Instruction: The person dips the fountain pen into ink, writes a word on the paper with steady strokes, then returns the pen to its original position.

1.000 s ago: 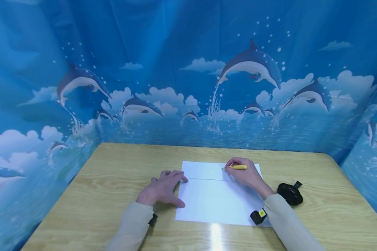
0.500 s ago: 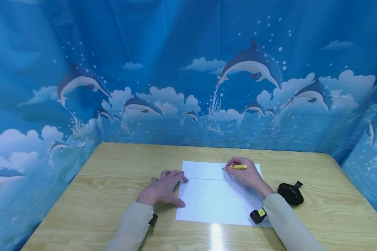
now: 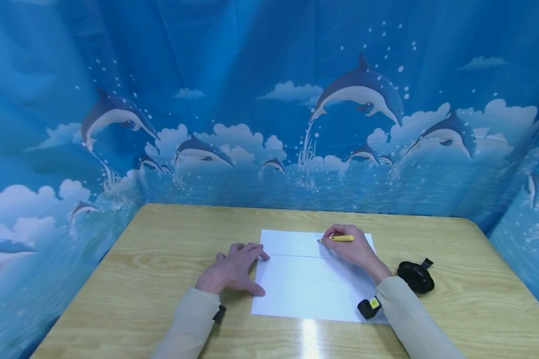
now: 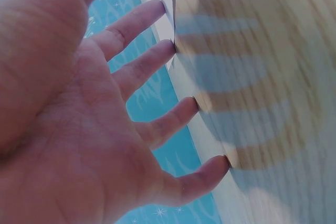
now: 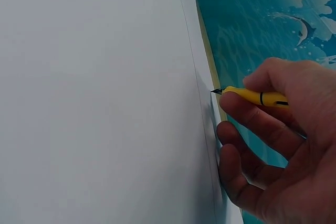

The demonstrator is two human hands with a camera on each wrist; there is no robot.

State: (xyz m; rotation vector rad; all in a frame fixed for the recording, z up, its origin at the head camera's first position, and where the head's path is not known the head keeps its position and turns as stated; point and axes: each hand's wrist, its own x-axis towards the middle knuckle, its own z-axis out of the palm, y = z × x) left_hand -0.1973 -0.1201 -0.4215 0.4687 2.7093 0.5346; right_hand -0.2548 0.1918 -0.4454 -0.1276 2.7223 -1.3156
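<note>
A sheet of white paper (image 3: 305, 289) lies on the wooden table, with a thin line running across its upper part. My right hand (image 3: 352, 249) pinches a yellow fountain pen (image 3: 343, 238) between thumb and fingers above that line. In the right wrist view the dark nib of the pen (image 5: 252, 96) points at the paper (image 5: 105, 93); whether it touches cannot be told. My left hand (image 3: 233, 269) is spread at the sheet's left edge. The left wrist view shows its fingertips (image 4: 212, 174) resting on the table and the paper's edge.
A black oval object with a short tab (image 3: 415, 277) sits on the table (image 3: 170, 259) to the right of the paper. A black wrist device (image 3: 369, 308) hangs over the sheet's lower right corner. A blue dolphin-print curtain (image 3: 251, 164) stands behind the table.
Both hands, the fountain pen and the paper stay practically where they were. The head view has shifted very slightly.
</note>
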